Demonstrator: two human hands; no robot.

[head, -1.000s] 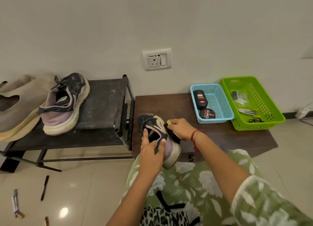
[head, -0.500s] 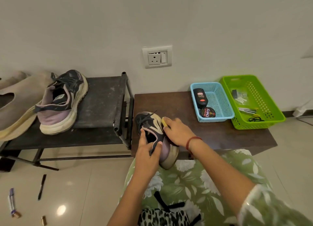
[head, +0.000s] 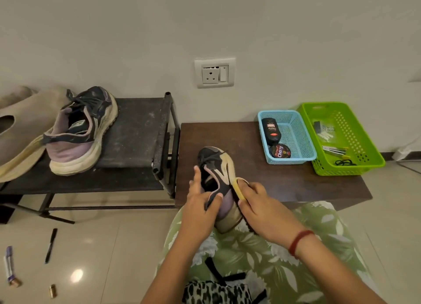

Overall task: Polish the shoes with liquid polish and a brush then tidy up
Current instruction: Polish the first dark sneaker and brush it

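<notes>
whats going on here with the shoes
A seated person holds a dark and lilac sneaker over their lap. The left hand grips it at the opening, and the right hand presses a yellow-backed brush against its side. The matching second sneaker sits on the black metal rack. A black polish bottle and a round polish tin lie in the light blue plastic basket on the brown wooden table.

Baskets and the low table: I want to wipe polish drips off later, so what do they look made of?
Blue basket: probably moulded plastic, matte; uniform colour, fine mesh walls. Green basket: plastic too, slightly glossy, with rows of holes. Table: dark wood or wood-look laminate, dull sheen, faint grain; I cannot tell which.
</notes>
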